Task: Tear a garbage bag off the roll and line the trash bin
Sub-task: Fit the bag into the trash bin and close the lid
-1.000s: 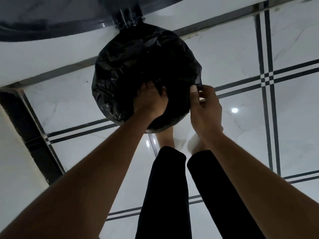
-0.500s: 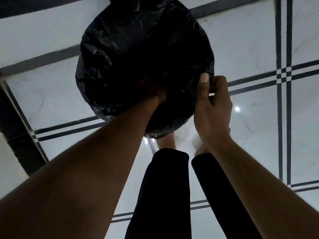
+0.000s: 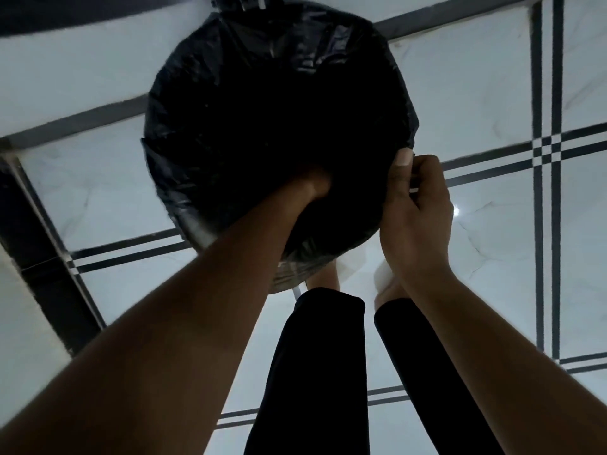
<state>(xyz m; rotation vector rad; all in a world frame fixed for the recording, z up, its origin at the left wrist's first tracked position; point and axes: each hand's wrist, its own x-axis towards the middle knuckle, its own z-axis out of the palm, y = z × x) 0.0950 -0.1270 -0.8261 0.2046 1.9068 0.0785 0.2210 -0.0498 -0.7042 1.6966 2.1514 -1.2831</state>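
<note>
1. Right hand (image 3: 415, 211): thumb and curled fingers pinch the bag (image 3: 262, 103) edge at the bin's right rim. Thumb lies flat on the film, nail up.
2. Left hand (image 3: 312, 185): plunged into the bag mouth past the wrist. Fingers are hidden in the dark, so whether they are spread or curled I cannot tell. My guess is it's pushing film down toward the bottom.
3. Bag: black, draped over the round bin (image 3: 289, 274), covering the whole opening. Film is folded over the rim on the far and left sides, wrinkled there. The bin's own wall shows only as a grey sliver at the near edge, under the left forearm.
4. Progress: bag is off the roll and seated in the bin, so tear and insert are done. Roll not in view.
5. Left to do, as I read it: press the liner fully down, then even out the cuff around the near and right rim. Near edge looks the least tucked.
6. Arms: both reach forward and down from the camera, left forearm crossing the near rim, right wrist just outside the rim.
7. Surroundings: bin stands on white tile floor (image 3: 492, 77) with dark stripes, just ahead of the person's legs (image 3: 315, 372).
</note>
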